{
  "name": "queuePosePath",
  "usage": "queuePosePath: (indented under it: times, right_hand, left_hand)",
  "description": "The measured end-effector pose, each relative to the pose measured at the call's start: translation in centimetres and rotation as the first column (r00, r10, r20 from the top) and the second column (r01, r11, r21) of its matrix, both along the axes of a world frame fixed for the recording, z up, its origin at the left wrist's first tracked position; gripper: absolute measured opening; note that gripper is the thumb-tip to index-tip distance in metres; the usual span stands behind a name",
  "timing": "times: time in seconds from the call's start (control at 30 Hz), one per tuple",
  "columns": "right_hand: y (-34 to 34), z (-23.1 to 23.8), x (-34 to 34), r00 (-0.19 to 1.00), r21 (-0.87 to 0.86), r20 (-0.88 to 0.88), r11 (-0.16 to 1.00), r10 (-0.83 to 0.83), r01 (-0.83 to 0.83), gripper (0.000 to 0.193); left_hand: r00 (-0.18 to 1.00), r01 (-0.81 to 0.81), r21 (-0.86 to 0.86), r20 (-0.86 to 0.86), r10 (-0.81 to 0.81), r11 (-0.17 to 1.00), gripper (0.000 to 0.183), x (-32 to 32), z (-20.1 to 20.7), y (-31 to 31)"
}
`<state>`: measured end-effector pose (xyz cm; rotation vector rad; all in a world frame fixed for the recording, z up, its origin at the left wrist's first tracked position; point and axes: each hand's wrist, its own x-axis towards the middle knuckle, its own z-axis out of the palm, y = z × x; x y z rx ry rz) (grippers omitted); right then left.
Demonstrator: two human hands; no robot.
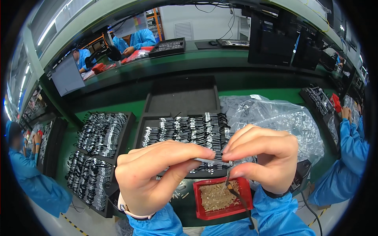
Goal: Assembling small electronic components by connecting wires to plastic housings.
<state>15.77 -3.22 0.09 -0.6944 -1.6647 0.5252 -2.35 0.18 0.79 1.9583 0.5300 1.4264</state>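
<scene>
My left hand (155, 175) pinches one end of a thin silver-grey strip-shaped part (210, 161) between thumb and forefinger. At its other end the fingertips of my right hand (269, 155) close on a small metal tip. A black cable (239, 195) hangs down from there, over a red bin (226, 215). Small tan pieces (212, 196) fill much of this bin, and a few pale ones lie on the bench to its left. Just beyond my hands, rows of silver and black parts (179, 129) sit in a black tray (140, 131), partly hidden by my fingers.
Another black tray (126, 131) of similar parts stands at the left. Crumpled clear plastic (275, 118) covers the bench at the right, beside my right hand. A dark monitor (271, 45) stands beyond it. Co-workers in blue sleeves (352, 143) sit at both sides and across.
</scene>
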Motion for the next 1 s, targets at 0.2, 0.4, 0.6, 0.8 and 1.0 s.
queuePosePath:
  times: [0.2, 0.4, 0.6, 0.8, 1.0]
  right_hand:
    - [0.03, -0.1, -0.18, 0.999, 0.003, -0.005, 0.999, -0.038, 0.038, 0.02]
    - [0.21, -0.21, -0.01, 0.998, 0.055, 0.023, 0.997, -0.058, 0.057, 0.018]
    - [0.04, 0.02, 0.13, 0.992, 0.052, 0.068, 0.993, -0.109, 0.105, 0.015]
    - [0.17, 0.12, 0.28, 0.973, 0.094, 0.142, 0.981, -0.183, 0.171, 0.015]
    - [-0.21, 0.58, 0.56, 0.968, 0.084, 0.158, 0.979, -0.197, 0.185, 0.011]
  left_hand:
    - [0.998, -0.058, 0.03, -0.034, 0.059, 0.998, 0.017, 0.15, 0.07, -0.2]
    - [0.992, -0.107, 0.112, -0.048, 0.113, 0.988, 0.017, 0.33, -0.14, -0.21]
    - [0.989, -0.108, 0.138, -0.085, 0.12, 0.985, 0.018, 0.41, -0.15, -0.3]
    - [0.979, -0.117, 0.185, -0.143, 0.145, 0.976, 0.018, 0.32, -0.04, -0.17]
    - [0.975, 0.092, 0.145, -0.215, -0.059, 0.985, 0.023, 0.68, 0.33, -0.05]
